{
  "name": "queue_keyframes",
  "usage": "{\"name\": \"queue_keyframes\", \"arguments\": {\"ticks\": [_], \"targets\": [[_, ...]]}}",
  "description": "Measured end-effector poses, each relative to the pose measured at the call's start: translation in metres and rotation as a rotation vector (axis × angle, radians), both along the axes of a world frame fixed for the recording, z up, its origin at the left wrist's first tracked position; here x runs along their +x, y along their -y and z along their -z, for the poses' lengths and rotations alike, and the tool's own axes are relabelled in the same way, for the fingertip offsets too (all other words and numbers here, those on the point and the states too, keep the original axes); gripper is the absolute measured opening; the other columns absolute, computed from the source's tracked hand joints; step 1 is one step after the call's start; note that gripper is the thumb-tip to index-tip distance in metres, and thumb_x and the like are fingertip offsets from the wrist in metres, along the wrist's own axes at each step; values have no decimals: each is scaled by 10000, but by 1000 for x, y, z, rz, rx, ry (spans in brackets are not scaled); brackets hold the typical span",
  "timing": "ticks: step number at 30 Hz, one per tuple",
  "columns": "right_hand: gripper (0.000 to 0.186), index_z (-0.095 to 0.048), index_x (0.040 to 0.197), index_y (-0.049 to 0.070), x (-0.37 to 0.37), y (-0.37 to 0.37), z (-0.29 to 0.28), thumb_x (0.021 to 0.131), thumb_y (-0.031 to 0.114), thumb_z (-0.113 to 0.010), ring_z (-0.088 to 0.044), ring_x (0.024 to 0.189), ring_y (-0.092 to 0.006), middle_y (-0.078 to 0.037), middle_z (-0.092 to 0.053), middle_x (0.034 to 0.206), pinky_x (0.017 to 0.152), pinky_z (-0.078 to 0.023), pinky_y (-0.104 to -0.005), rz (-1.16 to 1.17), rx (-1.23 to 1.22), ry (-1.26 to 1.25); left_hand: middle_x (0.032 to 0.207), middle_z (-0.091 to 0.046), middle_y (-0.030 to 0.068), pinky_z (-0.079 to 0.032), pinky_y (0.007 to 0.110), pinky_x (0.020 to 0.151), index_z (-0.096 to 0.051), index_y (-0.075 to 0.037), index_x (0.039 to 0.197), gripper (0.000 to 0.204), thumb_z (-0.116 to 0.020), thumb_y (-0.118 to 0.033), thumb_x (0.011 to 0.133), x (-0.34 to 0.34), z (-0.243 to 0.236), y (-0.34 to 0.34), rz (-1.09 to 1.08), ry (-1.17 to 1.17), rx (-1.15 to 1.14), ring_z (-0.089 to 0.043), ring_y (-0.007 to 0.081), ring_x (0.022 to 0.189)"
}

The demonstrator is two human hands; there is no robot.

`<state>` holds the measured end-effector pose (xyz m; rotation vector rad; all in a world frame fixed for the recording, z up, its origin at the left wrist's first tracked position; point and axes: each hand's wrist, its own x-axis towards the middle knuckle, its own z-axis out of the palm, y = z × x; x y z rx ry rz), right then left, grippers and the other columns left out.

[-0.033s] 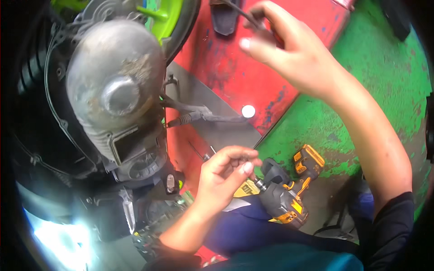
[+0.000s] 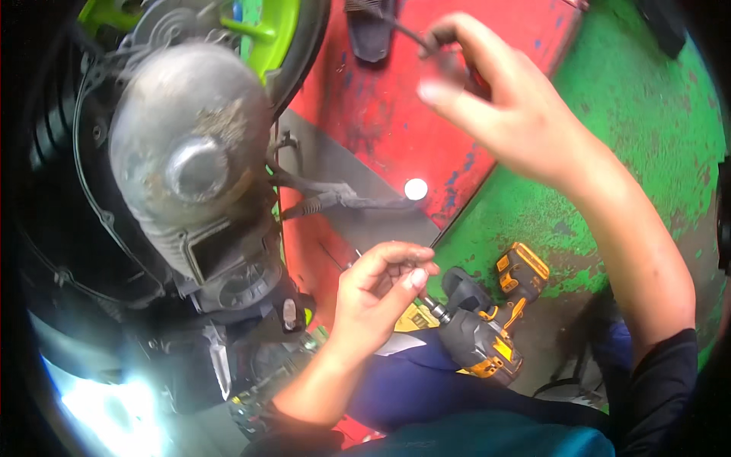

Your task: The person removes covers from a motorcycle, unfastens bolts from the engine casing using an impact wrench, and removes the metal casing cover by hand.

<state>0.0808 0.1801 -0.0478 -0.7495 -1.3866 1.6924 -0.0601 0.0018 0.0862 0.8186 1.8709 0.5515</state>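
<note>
My right hand [image 2: 514, 110] is raised over the red platform, its thumb and fingers closed on a thin dark rod [image 2: 407, 32]. The rod slants up and left; the part at my fingertips is blurred. Low in the middle, my left hand [image 2: 373, 301] is closed, thumb against fingertips; whatever they hold is too small to name. Beside it on the right lies a black and yellow cordless power driver [image 2: 480, 339], its metal chuck [image 2: 435, 308] pointing toward my left fingertips.
On the left stands a motorbike engine housing with a rounded grey cover [image 2: 194, 114] and a bright green wheel [image 2: 282, 30]. A black kickstand-like lever [image 2: 335, 194] reaches over the red platform [image 2: 426, 129]. A dark tapered piece [image 2: 369, 34] lies at the far edge. The floor [image 2: 640, 152] is worn green.
My right hand has shifted slightly right and down with the rod. My left hand and the driver have hardly moved.
</note>
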Motion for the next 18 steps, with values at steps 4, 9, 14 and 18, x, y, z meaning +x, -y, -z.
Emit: {"name": "queue_keyframes", "arguments": {"ticks": [4,9,14,18], "targets": [[305,-490,1140,14,32,39,19,870,73,-619,-504,791,-117,-69,-522,855,716,-450,-292,26,-50,27,974,-684,129,-501,257,652,-605,27,1168,270,-654,-116,944,-3,18,-23,123,45,-14,-601,122,719],[335,-510,1166,6,42,69,34,836,21,-567,-613,873,-274,-148,-596,945,811,-503,-375,77,16,38,985,-690,112,-497,251,698,-615,16,1198,285,-657,-99,941,1,32,-36,233,108,-91,-597,106,784],[337,-543,1167,1,34,93,48,833,21,-573,-629,916,-275,-150,-624,1008,823,-514,-373,92,-23,48,1025,-687,95,-499,248,758,-616,19,1218,286,-649,-67,947,1,39,-38,296,150,-177,-608,103,878],[338,-569,1154,1,35,98,47,816,12,-577,-633,927,-284,-145,-634,1025,831,-517,-374,28,-25,93,1057,-680,84,-494,240,805,-617,21,1236,291,-638,-42,952,-1,38,-38,380,200,-212,-608,100,948]]}}
